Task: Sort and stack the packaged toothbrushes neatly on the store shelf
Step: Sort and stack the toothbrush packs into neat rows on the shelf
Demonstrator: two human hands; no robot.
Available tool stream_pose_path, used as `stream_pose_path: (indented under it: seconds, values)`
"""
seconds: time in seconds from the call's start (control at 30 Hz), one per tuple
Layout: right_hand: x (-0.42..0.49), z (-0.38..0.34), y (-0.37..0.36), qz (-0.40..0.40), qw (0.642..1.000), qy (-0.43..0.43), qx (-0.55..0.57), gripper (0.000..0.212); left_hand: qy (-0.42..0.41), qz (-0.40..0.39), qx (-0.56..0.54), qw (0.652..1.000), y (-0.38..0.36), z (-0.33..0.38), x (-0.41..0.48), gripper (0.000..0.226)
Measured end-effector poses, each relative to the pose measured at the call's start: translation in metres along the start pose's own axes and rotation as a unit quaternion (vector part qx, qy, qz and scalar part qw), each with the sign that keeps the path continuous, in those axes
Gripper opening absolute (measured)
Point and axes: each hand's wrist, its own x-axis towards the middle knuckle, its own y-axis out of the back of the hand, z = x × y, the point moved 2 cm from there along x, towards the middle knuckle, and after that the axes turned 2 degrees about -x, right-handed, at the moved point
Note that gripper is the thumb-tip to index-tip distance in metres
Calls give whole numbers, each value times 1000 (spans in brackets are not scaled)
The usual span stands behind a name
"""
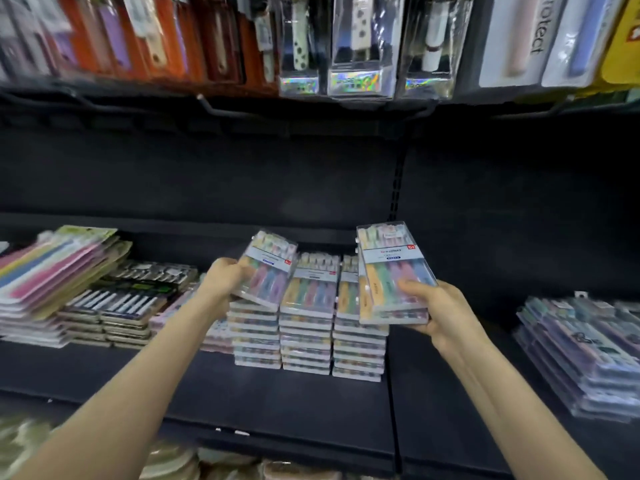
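Note:
Three neat stacks of clear toothbrush packs [306, 327] with pastel brushes stand side by side on the dark shelf [277, 396]. My left hand [225, 278] grips the lower left edge of one tilted pack [268, 270] just above the leftmost stack. My right hand [440, 308] holds a small bundle of the same packs [393, 271], at least two, by the bottom edge, thumb on top, raised over the rightmost stack.
Piles of other toothbrush packs lie at the left: pink and blue ones [52, 275] and black-and-white ones [128, 303]. A purple-toned pile [585, 351] sits at the right. Hanging packaged goods [360, 46] fill the rail above. Bare shelf lies in front of the stacks.

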Motion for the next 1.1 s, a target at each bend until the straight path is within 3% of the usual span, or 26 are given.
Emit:
stream_pose_path:
  seconds: [0.07,0.17,0.27,0.4,0.6,0.67,0.77,0.8,0.9,0.97,1.03,1.1]
  values:
    - [5,0,-8,3,1000,-2,3,18,6,9,28,1000,6,-1,11,7]
    - [10,-1,-20,16,1000,-11,-3,21,13,14,54,998,15,-5,18,19]
    - [12,0,-36,15,1000,-25,-5,20,14,24,63,998,20,-17,24,7]
    - [16,3,-64,-2,999,-54,-3,16,2,19,61,998,13,-26,29,33]
    - [30,8,-100,-17,996,-86,13,21,-24,-1,111,994,11,-24,31,30]
    - [33,13,-108,-19,996,-77,-30,16,-28,-19,119,992,9,-24,31,15]
    - [34,14,-111,9,987,-43,-154,22,-37,-24,137,990,7,-24,32,26]
    - [34,12,-111,16,972,-31,-234,30,-40,-21,148,988,6,-25,32,31]
    - [35,8,-107,46,872,13,-487,48,-45,-11,166,985,3,-27,32,37]
    - [37,10,-108,66,841,26,-537,50,-48,-4,167,985,1,-28,33,41]
    - [39,13,-108,63,846,17,-530,49,-47,5,154,987,0,-30,33,47]
    - [40,15,-108,42,875,0,-483,44,-46,11,135,990,1,-30,33,50]
